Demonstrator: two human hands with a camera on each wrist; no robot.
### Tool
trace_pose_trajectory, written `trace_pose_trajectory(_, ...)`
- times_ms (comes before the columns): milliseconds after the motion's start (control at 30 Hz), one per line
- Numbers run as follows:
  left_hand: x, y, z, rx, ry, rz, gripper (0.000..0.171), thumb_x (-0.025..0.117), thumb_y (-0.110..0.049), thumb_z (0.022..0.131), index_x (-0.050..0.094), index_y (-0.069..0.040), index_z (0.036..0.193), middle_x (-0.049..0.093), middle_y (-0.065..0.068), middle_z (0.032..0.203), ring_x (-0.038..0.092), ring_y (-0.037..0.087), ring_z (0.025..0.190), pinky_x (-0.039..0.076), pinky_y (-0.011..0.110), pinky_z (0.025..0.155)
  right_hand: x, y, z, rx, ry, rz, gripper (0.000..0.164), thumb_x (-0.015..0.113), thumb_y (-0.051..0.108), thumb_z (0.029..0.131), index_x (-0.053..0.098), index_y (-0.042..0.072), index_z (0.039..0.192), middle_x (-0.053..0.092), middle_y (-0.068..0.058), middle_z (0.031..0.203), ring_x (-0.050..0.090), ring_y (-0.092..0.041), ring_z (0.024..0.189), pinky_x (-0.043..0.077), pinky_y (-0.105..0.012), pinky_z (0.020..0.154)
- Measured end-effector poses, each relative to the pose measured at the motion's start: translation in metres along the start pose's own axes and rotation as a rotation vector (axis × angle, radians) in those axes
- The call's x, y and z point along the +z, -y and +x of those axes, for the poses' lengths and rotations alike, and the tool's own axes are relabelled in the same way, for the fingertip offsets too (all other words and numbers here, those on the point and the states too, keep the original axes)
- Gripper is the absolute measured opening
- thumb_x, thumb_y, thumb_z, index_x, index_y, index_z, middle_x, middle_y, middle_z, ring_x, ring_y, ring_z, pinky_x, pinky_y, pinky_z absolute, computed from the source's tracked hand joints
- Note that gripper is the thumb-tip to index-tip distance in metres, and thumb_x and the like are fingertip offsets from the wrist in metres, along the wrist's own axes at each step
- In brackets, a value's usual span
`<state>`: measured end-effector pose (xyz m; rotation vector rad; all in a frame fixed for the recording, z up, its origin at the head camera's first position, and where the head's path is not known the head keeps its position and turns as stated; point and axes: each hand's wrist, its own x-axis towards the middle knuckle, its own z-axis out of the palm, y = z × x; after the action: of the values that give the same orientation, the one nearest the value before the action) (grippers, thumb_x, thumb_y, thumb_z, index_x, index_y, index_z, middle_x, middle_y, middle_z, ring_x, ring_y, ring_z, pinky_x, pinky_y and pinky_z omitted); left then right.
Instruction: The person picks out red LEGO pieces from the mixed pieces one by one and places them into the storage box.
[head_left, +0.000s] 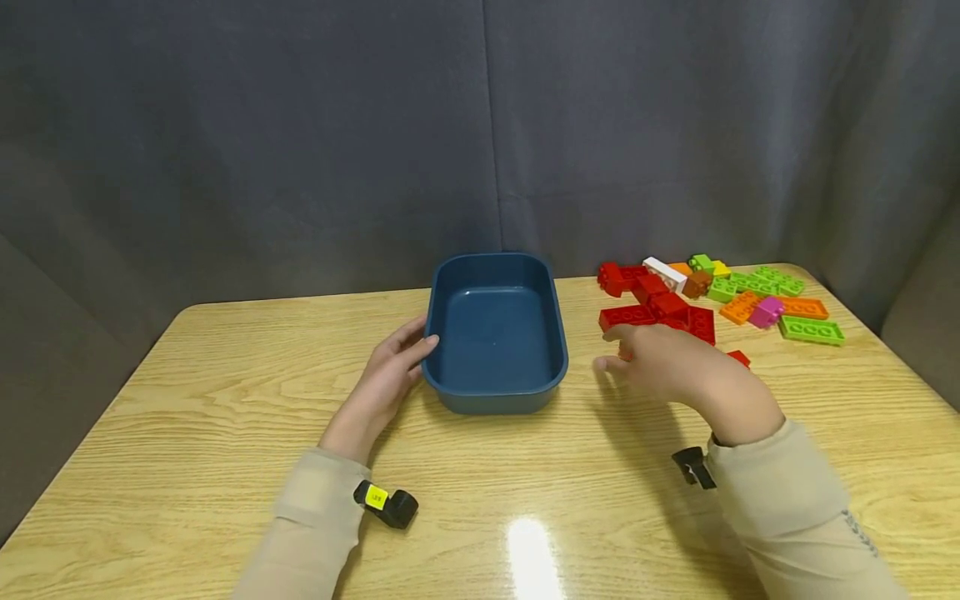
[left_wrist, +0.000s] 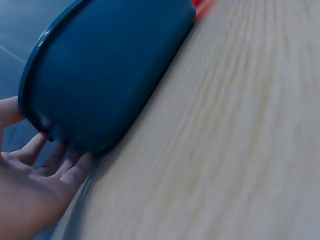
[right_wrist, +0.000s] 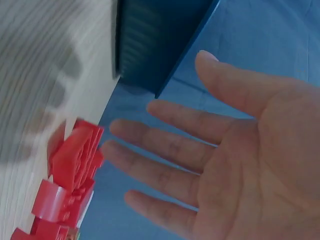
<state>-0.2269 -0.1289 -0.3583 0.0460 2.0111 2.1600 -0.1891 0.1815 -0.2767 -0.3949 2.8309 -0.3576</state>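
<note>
A dark blue rectangular plastic bin (head_left: pixel 495 396) stands upright in the middle of the wooden table, with nothing inside it. My left hand (head_left: pixel 386 367) grips its left side, thumb over the rim and fingers along the outer wall; in the left wrist view those fingers (left_wrist: pixel 75 167) reach the bin's wall (left_wrist: pixel 110 70). To the right of the bin, my right hand (head_left: pixel 671 362) hovers just in front of a pile of red toy building bricks (head_left: pixel 627 315). Its palm and spread fingers (right_wrist: pixel 165 130) show empty in the right wrist view, beside the red bricks (right_wrist: pixel 75 155).
Further right lie a white brick (head_left: pixel 664 273), a brown brick (head_left: pixel 697 284), a magenta brick (head_left: pixel 767 312), and several orange and lime green bricks (head_left: pixel 812 330). A dark grey curtain (head_left: pixel 337 150) hangs behind the table (head_left: pixel 247 400).
</note>
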Motion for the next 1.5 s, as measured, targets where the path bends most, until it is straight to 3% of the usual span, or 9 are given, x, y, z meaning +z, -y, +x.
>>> trace_pose_trajectory(167, 0.002, 0.005, 0.000, 0.041, -0.035, -0.029, 0.057, 0.053, -0.021, 0.094, 0.034, -0.007, 0.145, 0.036, 0.012, 0.151, 0.041, 0.024, 0.132, 0.035, 0.042, 0.113, -0.005, -0.012, 0.000, -0.029, -0.018, 0.004, 0.052, 0.058, 0.033, 0.089, 0.055, -0.004, 0.126, 0.070, -0.024, 0.108, 0.064, -0.028, 0.086, 0.055, -0.049, 0.081)
trace_pose_trajectory(333, 0.003, 0.008, -0.001, 0.071, -0.037, -0.043, 0.054, 0.050, -0.020, 0.095, 0.034, -0.008, 0.146, 0.037, 0.011, 0.151, 0.040, 0.022, 0.132, 0.033, 0.042, 0.114, -0.009, -0.025, 0.001, -0.032, -0.043, -0.009, 0.049, 0.060, 0.029, 0.088, 0.058, -0.007, 0.121, 0.069, -0.014, 0.075, 0.055, -0.019, 0.064, 0.052, -0.040, 0.067)
trace_pose_trajectory(400, 0.003, 0.009, -0.002, 0.081, -0.035, -0.042, 0.054, 0.049, -0.019, 0.095, 0.034, -0.009, 0.146, 0.037, 0.010, 0.151, 0.041, 0.022, 0.132, 0.034, 0.041, 0.113, -0.010, -0.031, 0.000, -0.029, -0.056, -0.013, 0.048, 0.061, 0.027, 0.087, 0.058, -0.008, 0.120, 0.067, -0.012, 0.073, 0.053, -0.018, 0.064, 0.051, -0.040, 0.068)
trace_pose_trajectory(600, 0.005, 0.011, -0.004, 0.098, -0.060, -0.033, 0.052, 0.050, -0.018, 0.093, 0.038, -0.010, 0.144, 0.039, 0.008, 0.150, 0.044, 0.022, 0.129, 0.044, 0.024, 0.101, -0.012, -0.048, 0.000, -0.049, -0.088, -0.025, 0.033, 0.062, 0.016, 0.086, 0.063, -0.008, 0.109, 0.070, -0.020, 0.090, 0.059, -0.023, 0.071, 0.054, -0.049, 0.074)
trace_pose_trajectory(733, 0.007, 0.011, -0.004, 0.126, -0.064, -0.041, 0.052, 0.050, -0.016, 0.093, 0.038, -0.007, 0.143, 0.038, 0.011, 0.151, 0.044, 0.025, 0.130, 0.046, 0.021, 0.096, -0.014, -0.059, -0.001, -0.056, -0.104, -0.034, 0.026, 0.062, 0.010, 0.084, 0.065, -0.008, 0.103, 0.070, -0.025, 0.096, 0.062, -0.030, 0.078, 0.054, -0.053, 0.078)
trace_pose_trajectory(933, 0.008, 0.014, -0.003, 0.137, -0.068, -0.034, 0.052, 0.050, -0.016, 0.093, 0.038, -0.007, 0.143, 0.037, 0.010, 0.151, 0.044, 0.026, 0.129, 0.046, 0.020, 0.095, -0.017, -0.071, -0.002, 0.093, -0.071, -0.053, 0.035, 0.066, 0.013, 0.080, 0.064, -0.007, 0.110, 0.067, -0.028, 0.100, 0.059, -0.031, 0.079, 0.054, -0.050, 0.073)
trace_pose_trajectory(1500, 0.009, 0.013, -0.005, 0.118, -0.071, -0.041, 0.052, 0.049, -0.016, 0.093, 0.037, -0.008, 0.144, 0.038, 0.009, 0.150, 0.044, 0.026, 0.127, 0.038, 0.037, 0.108, -0.015, -0.106, -0.002, 0.202, -0.007, 0.045, 0.058, 0.075, 0.022, 0.073, 0.055, -0.014, 0.114, 0.056, -0.038, 0.112, 0.057, -0.039, 0.087, 0.051, -0.057, 0.076)
